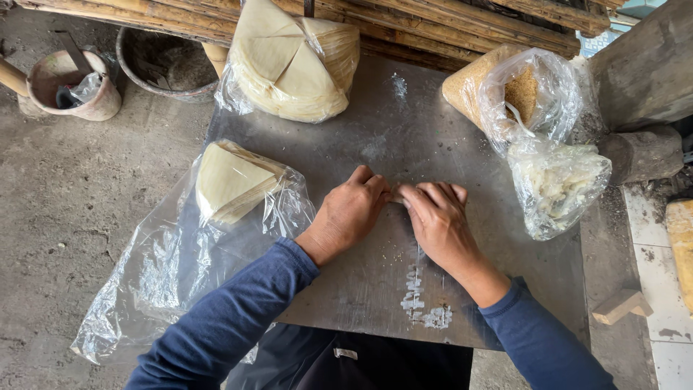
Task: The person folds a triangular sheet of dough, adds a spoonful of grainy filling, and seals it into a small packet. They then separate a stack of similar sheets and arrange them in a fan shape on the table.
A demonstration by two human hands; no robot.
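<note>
My left hand (pixel 351 211) and my right hand (pixel 437 217) rest side by side, palms down, on a grey metal sheet (pixel 375 137). Their fingertips meet over a small pale piece of wrapper that is almost wholly hidden under the fingers. Both arms wear dark blue sleeves. To the left, a stack of pale triangular wrappers (pixel 227 180) lies on a clear plastic bag (pixel 166 267). A larger bagged stack of round wrappers (pixel 292 61) sits at the sheet's far edge.
At the right stand a bag of brown crumbs (pixel 520 90) with a white spoon and a bag of white filling (pixel 556 184). A pink bucket (pixel 76 83) and a dark basin (pixel 166 65) sit on the concrete floor. Bamboo poles (pixel 433 22) run along the back.
</note>
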